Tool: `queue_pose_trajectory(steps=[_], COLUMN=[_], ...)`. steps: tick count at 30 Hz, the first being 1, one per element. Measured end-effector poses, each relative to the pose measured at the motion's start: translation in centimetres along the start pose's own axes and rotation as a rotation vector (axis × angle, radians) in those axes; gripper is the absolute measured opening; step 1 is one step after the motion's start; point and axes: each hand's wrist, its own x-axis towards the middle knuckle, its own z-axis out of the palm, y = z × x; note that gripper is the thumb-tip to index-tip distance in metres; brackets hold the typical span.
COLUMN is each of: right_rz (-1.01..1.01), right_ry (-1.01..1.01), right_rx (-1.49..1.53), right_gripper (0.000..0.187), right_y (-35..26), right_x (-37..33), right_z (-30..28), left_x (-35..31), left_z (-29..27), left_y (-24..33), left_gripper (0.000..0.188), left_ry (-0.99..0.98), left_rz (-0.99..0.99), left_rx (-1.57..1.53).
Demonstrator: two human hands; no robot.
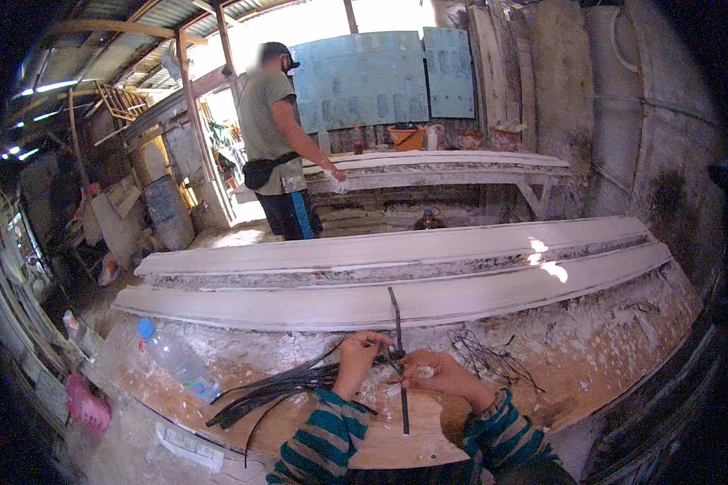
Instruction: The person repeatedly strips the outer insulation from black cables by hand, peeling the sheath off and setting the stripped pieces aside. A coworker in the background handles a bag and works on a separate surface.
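My left hand (pixel 359 360) is closed in a pinch on a thin dark strip where it meets a narrow dark rod (pixel 405 411). My right hand (pixel 441 377) has its fingers closed round the rod just below that spot. The rod runs away from me, bent at its far end, which reaches over the nearer long white moulding (pixel 299 307). Beside my left wrist a bundle of dark strips (pixel 287 388) fans out over the bench. Exactly how strip and rod join is hidden by my fingers.
A clear plastic bottle (pixel 178 362) with a blue cap lies on the left. Loose thin wires (pixel 493 356) sit to the right. Behind the nearer moulding is a second white moulding (pixel 380 242). A person (pixel 268 137) stands at a far bench (pixel 445 174) with buckets.
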Motion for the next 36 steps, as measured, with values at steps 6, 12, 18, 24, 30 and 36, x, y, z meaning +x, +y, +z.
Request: queue_pose_trajectory(steps=[6,12,18,24,30,36], right_rz=[0.015,0.005,0.024,-0.326,-0.112,-0.099], right_ry=[0.434,0.811,0.850,0.287,-0.153,-0.065], right_rx=[-0.075,-0.329,-0.607,-0.379,0.013,-0.055], right_gripper=[0.008,0.014,0.011,0.018,0.024,0.017], right_y=[1.9,3.1,3.1,3.2,2.4,0.8], right_x=[0.4,0.5,0.8,0.8,0.8,0.2], right_z=[-1.8,-2.7,-2.6,-1.6,2.2,0.4], left_x=[-0.7,-2.2,-0.7,0.8,0.7,0.2], left_z=[0.3,2.0,0.1,-1.6,-1.1,-0.9], left_y=[1.5,1.2,-0.4,-1.2,-2.0,-1.1], left_gripper=[0.007,0.016,0.020,0.012,0.004,0.003], left_ry=[-0.332,-0.856,-0.432,0.160,0.116,-0.020], left_rz=[-0.142,-0.072,-0.069,-0.053,-0.033,0.050], left_rx=[0.220,-0.041,0.040,-0.036,0.016,0.166])
